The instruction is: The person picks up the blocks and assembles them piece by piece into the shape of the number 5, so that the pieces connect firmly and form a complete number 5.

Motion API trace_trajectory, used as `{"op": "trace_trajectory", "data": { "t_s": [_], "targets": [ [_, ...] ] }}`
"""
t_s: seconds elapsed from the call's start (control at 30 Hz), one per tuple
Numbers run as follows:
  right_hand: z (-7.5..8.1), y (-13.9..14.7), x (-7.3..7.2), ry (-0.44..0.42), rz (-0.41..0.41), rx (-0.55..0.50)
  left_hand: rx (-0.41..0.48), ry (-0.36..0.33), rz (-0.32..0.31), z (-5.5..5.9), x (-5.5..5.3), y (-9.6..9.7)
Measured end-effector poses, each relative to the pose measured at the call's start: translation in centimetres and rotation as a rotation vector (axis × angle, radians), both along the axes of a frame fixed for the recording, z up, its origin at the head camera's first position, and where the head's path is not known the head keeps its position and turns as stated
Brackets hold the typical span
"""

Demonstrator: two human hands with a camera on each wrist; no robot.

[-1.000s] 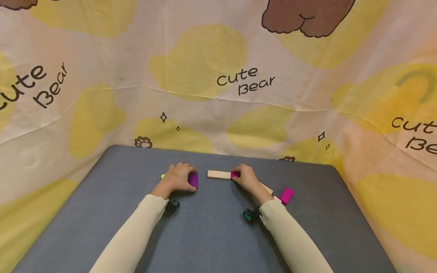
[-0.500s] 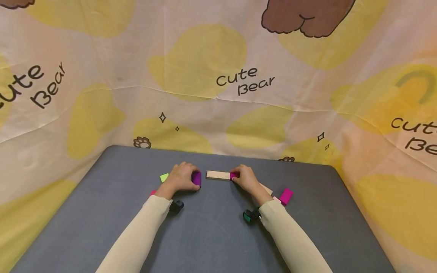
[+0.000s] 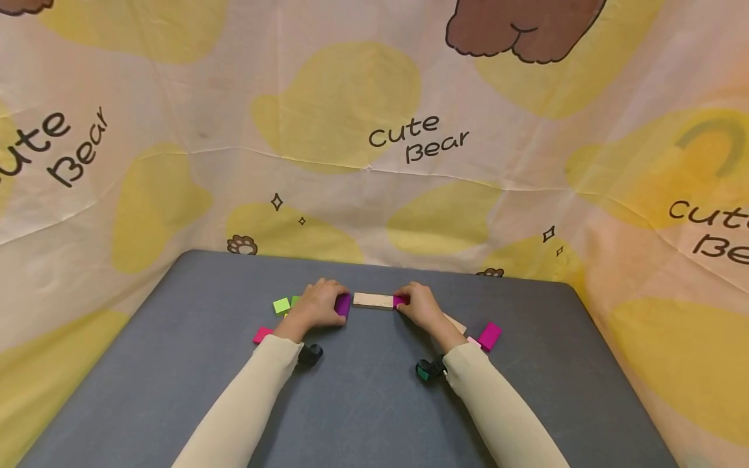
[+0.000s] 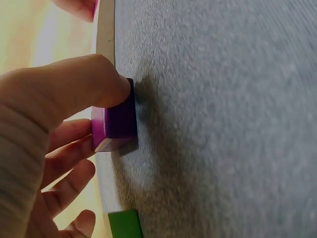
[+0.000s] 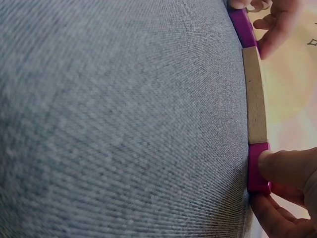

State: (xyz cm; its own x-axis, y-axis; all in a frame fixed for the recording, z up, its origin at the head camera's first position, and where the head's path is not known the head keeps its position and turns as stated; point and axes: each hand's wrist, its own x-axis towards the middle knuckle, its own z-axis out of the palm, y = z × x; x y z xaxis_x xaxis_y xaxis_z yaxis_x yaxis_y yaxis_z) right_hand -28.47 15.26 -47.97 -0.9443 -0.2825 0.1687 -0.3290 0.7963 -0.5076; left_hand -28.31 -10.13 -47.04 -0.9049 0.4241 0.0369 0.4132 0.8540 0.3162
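My left hand pinches a purple block between thumb and fingers. In the left wrist view the purple block sits low over the grey surface, thumb on its near face. Just right of it lies a long plain wooden block. At the wooden block's right end, my right hand grips a small magenta block. The right wrist view has the magenta block flush against the wooden block, with the purple block right at the other end.
Left of my left hand lie a lime block, a green block and a reddish-pink block. Beside my right wrist are another wooden block, a pale pink block and a magenta block. A printed cloth hangs behind the table.
My left hand has moved right with the purple block, up close to the wooden block's left end. Blocks behind my left wrist have come into view. The right hand keeps its place.
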Motion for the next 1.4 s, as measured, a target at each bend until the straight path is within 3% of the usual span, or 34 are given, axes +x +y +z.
{"op": "trace_trajectory", "data": {
  "t_s": [1.17,1.4],
  "targets": [
    [0.13,0.26,-0.01,-0.007,0.004,-0.003,0.042,0.014,0.012,-0.35,0.05,0.93],
    [0.14,0.10,-0.04,-0.011,0.014,-0.005,0.086,0.073,0.008,-0.26,0.76,0.91]
  ]
}}
